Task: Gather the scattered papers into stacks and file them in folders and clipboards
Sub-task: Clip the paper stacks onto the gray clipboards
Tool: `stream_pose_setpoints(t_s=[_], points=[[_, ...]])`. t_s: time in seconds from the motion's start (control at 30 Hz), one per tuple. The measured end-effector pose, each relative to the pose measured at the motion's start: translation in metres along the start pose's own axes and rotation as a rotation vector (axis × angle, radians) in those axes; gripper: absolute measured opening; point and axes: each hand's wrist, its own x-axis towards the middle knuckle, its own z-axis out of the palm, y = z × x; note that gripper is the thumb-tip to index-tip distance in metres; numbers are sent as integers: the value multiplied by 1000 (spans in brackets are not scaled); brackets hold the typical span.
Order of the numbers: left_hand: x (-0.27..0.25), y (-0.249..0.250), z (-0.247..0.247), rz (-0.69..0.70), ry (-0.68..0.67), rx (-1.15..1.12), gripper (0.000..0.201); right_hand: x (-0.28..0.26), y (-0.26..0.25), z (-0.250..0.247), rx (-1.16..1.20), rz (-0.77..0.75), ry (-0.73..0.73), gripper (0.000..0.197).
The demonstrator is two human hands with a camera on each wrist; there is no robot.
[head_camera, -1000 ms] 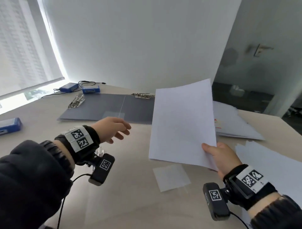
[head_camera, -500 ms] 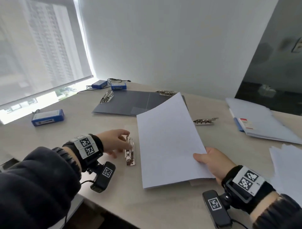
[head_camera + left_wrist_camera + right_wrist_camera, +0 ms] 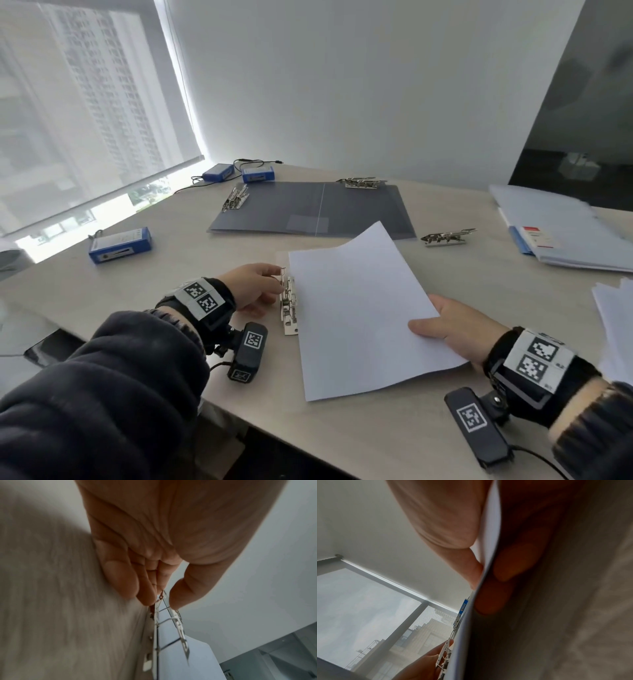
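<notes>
While the paper stack (image 3: 359, 308) is being pinched by the right hand (image 3: 455, 329), the metal clip's (image 3: 288, 308) lever is being gripped by the left hand (image 3: 253, 287) beside it.

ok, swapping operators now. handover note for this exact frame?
Left hand: pinching the lever of the metal clip on the near clear folder, clip lifted.
Right hand: gripping the paper stack by its right edge, left edge at the clip.
Done: this stack gathered and brought to the clip.
Left: seat it and close the clip; file the loose papers at right. Grey folder lies open and unfilled; blue folder at far right already holds papers.
</notes>
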Motion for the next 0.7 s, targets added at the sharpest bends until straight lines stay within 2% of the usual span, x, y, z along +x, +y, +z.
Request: stream_pose_setpoints(t_s=[0.23,0.37,0.47,0.7], points=[[1,-4,1,6,32,-31,43,0,1,-1,20,-21,-61,53],[1,-4,2,11,45,-41,38,2,3,-1,95,-31,12,45],[-1,-4,2,14,52,-51,35,3,7,-3,154,-9,107,53],[-9,-1,1,2,31,-165,28,-2,5,-3,124,41,115,56]])
